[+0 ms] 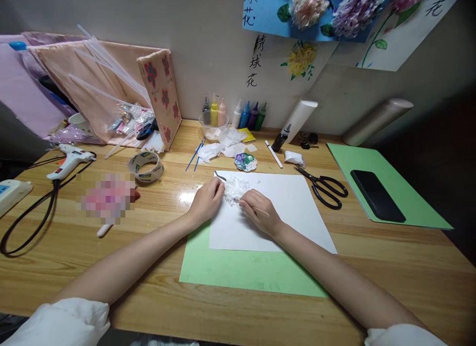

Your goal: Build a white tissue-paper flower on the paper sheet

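A white sheet of paper (293, 222) lies over a green sheet (241, 271) in front of me. Near its upper left corner sits a fluffy cluster of white shredded tissue (236, 188). My left hand (206, 200) is closed, fingertips pinched together at the cluster's left edge; whatever is between them is hidden. From the right, my right hand (262, 212) grips a thin pale stick (261, 212), its fingers at the cluster's lower right edge. The stick's tip is hard to make out. A short dark stroke (220, 176) shows on the paper's corner.
Behind the paper are tissue scraps (223, 145), a paint-stained flower-shaped palette (245, 161) and paint bottles (243, 115). Scissors (323, 187) and a black phone (377, 195) lie rightward. Leftward are a tape roll (146, 166), a glue gun (70, 162) and its looped cable (48, 222).
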{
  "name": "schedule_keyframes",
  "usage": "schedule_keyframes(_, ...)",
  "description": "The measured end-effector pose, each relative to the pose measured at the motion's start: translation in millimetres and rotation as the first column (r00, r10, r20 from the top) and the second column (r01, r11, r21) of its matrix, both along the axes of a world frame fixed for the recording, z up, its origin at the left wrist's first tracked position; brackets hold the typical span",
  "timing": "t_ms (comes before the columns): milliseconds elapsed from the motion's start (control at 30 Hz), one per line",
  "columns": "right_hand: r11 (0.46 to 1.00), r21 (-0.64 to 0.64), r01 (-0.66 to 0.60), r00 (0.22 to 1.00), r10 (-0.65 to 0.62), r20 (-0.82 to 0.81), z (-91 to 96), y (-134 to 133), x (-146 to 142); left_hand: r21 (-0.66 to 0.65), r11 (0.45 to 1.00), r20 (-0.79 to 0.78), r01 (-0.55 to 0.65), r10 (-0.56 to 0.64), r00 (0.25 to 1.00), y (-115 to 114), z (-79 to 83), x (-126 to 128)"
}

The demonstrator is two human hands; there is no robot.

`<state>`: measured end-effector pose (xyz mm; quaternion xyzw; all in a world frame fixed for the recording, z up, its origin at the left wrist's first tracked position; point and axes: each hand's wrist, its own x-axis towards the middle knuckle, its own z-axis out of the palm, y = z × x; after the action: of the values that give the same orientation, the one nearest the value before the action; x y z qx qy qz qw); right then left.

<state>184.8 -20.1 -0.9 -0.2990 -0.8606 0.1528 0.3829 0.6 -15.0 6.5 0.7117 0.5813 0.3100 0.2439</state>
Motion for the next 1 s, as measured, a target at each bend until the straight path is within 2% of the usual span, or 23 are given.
schedule_keyframes(133, 1.000, -0.009, 0.010, 0.977, -0.012, -0.212, -1.0, 0.3, 11.8, -0.003, 1.000, -0.001, -0.002, 0.002, 1.000, -0.1, 0.6, -0.3)
schedule_keyframes(233, 0.978, -0.158, 0.132, 0.933, -0.177, -0.313, 2.8, 10.7, 31.5, -0.010, 1.000, -0.002, 0.005, -0.005, 1.000, -0.2, 1.1, -0.6)
schedule_keyframes(300, 0.948, -0.244, 0.205, 0.939, -0.261, -0.224, 7.3, 21.8, 46.7, -0.012, 1.000, -0.008, 0.009, -0.009, 1.000, -0.1, 1.2, -0.7)
schedule_keyframes(367, 0.941, -0.231, 0.246, 0.964, -0.262, -0.044, 10.8, 32.7, 60.9, -0.014, 1.000, -0.016, 0.005, -0.006, 1.000, 0.2, 1.2, -0.7)
schedule_keyframes(400, 0.950, -0.224, 0.219, 0.976, -0.217, 0.036, 11.5, 37.2, 66.8, -0.016, 1.000, -0.019, 0.004, -0.004, 1.000, 0.4, 1.3, -0.7)
schedule_keyframes(500, 0.971, -0.197, 0.132, 0.984, -0.106, 0.141, 9.5, 45.4, 78.3, -0.019, 1.000, -0.021, 0.005, -0.005, 1.000, 0.7, 2.2, -0.6)
schedule_keyframes(667, 0.994, -0.071, 0.087, 0.966, -0.067, 0.251, 2.2, 45.6, 79.1, 0.008, 1.000, -0.002, 0.008, -0.008, 1.000, -1.7, 5.1, -0.7)
schedule_keyframes(767, 0.995, -0.040, 0.086, 0.968, -0.075, 0.239, 0.9, 41.7, 73.3, 0.075, 0.997, -0.020, 0.020, -0.018, 1.000, -4.7, 5.9, -0.9)
schedule_keyframes(900, 0.983, -0.161, 0.085, 0.995, -0.075, 0.065, 6.0, 36.0, 66.0, 0.179, 0.974, -0.075, 0.142, -0.130, 0.989, -8.0, 6.8, -0.7)
schedule_keyframes(1000, 0.977, -0.200, 0.078, 0.994, -0.062, 0.085, 12.9, 35.5, 66.3, 0.218, 0.946, -0.113, 0.239, -0.219, 0.969, -8.9, 7.9, -0.3)
